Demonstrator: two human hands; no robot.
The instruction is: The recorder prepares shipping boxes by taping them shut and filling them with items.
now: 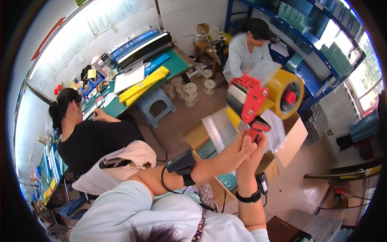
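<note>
A red tape dispenser [252, 97] with a wide roll of yellow tape [287, 93] is held up in front of me, above an open cardboard box. My right hand [254, 156] is closed round its handle [258, 130]. Against the same handle, my left hand [231, 152] is closed as well, its fingers partly hidden. Clear-wrapped ribbed packs [219, 128] show at the top of the cardboard box [297, 139], and greenish packs lie lower inside it. The box flaps stand outward.
A person in black sits at a green workbench [115, 105] on the left. Another person in a light top is beyond the dispenser, near blue shelves [296, 34] stacked with packs. A blue stool [156, 107] and several white spools [189, 94] stand on the floor.
</note>
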